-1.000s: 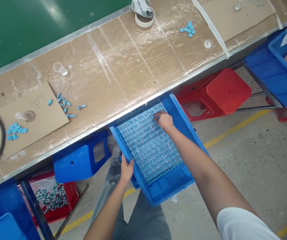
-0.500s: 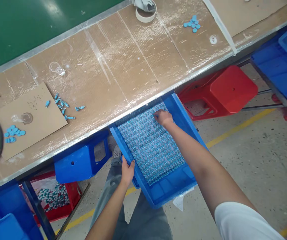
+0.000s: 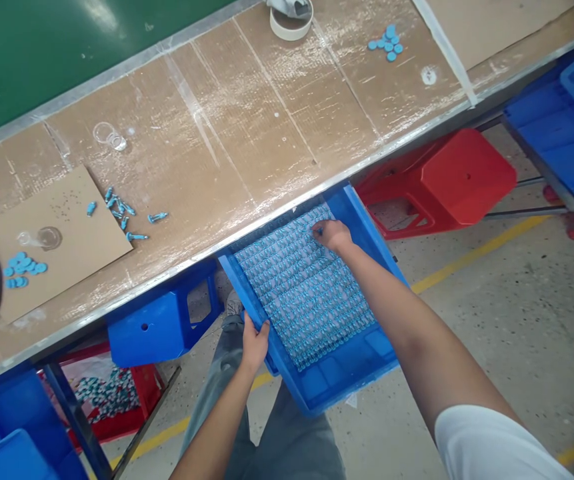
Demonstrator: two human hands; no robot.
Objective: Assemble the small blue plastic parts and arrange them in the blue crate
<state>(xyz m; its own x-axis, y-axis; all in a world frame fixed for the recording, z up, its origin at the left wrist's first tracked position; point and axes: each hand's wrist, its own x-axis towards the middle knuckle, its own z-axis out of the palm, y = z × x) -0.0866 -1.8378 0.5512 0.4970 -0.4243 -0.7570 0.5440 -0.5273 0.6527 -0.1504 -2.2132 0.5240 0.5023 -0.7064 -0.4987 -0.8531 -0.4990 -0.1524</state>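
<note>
Head view, looking down past the person's knees. A blue crate (image 3: 347, 383) lies tilted across the lap, its far end tucked under the edge of the table (image 3: 247, 133). The left hand (image 3: 254, 343) is closed over the crate's near-left rim, thumb on top, apparently steadying it on the legs. The crate holds blue parts (image 3: 307, 297) packed in close rows, which keeps each one separate and easy to reach. The right hand (image 3: 334, 235) rests at the far rows, fingers drawn together and seemingly pinching one part. More loose pieces (image 3: 121, 212) and blue discs (image 3: 21, 270) lie on the table, well apart from the crate. A red stool (image 3: 461, 177) and a blue stool (image 3: 157, 327) flank the legs.
</note>
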